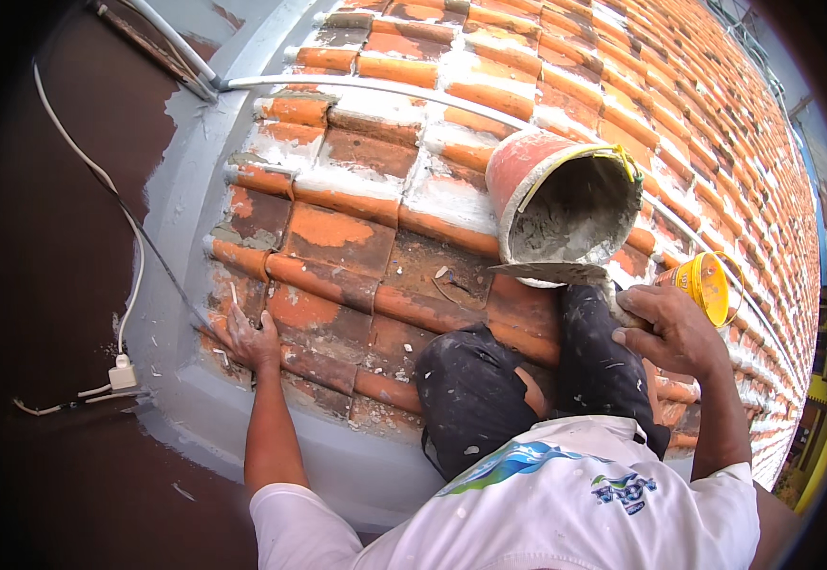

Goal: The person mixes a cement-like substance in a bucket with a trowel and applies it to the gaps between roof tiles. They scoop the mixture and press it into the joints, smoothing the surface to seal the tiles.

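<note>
The person's left hand is resting on the clay roof tiles at the near left, its fingers spread and pointing toward the far side. A small white sliver is lying at its fingertips (whether the fingers are pinching it or only lying beside it, one cannot tell). The right hand is closing its fingers around the handle of a trowel, out to the right beyond the knees. The trowel's blade is extending leftward, lying across the near side of the bucket's mouth; whether it is touching the rim is hard to tell.

The bucket, reddish and smeared with grey, is leaning on its side with its mouth facing right and toward the person. Grey mortar is coating its inside. A smaller yellow tub is standing tilted just beyond the right hand.

A white pipe is running across the tiles behind the bucket, from far left toward the right. Along the left, a grey-coated strip is bordering the roof, and on the brown surface past it a white cable is trailing down to a white connector. The person is wearing dark, spattered trousers and a white shirt, both knees bending over the tiles.
</note>
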Demonstrator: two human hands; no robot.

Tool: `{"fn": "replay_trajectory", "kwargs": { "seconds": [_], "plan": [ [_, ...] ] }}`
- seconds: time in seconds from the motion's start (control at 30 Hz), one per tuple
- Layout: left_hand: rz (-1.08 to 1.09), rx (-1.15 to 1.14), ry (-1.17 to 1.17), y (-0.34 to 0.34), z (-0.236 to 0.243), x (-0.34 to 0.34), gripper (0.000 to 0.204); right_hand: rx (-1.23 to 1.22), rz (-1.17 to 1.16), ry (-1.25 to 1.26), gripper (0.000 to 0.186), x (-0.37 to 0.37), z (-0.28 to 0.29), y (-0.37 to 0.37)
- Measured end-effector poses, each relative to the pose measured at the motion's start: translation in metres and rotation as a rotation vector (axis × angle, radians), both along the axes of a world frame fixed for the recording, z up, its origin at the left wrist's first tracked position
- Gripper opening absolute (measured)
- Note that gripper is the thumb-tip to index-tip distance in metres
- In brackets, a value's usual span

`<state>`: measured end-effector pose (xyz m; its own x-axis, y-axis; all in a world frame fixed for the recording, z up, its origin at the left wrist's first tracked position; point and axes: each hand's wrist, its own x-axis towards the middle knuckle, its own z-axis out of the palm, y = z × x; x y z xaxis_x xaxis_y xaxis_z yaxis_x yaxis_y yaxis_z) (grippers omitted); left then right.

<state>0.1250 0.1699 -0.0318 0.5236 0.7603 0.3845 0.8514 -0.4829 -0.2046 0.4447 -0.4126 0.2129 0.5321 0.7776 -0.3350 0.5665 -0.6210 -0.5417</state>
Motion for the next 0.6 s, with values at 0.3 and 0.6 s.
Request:
{"fn": "replay_trajectory", "kwargs": {
  "seconds": [0.3, 0.6],
  "plan": [
    [-0.017, -0.004, 0.012, 0.014, -0.013, -0.005, 0.074, -0.468, -0.231, -0.381, 0.023, 0.028, -0.078, -0.014],
    [0.002, -0.069, -0.041, 0.02, -0.019, -0.01, 0.074, -0.396, -0.125, -0.225, 0.026, 0.033, -0.141, 0.033]
  ]
}}
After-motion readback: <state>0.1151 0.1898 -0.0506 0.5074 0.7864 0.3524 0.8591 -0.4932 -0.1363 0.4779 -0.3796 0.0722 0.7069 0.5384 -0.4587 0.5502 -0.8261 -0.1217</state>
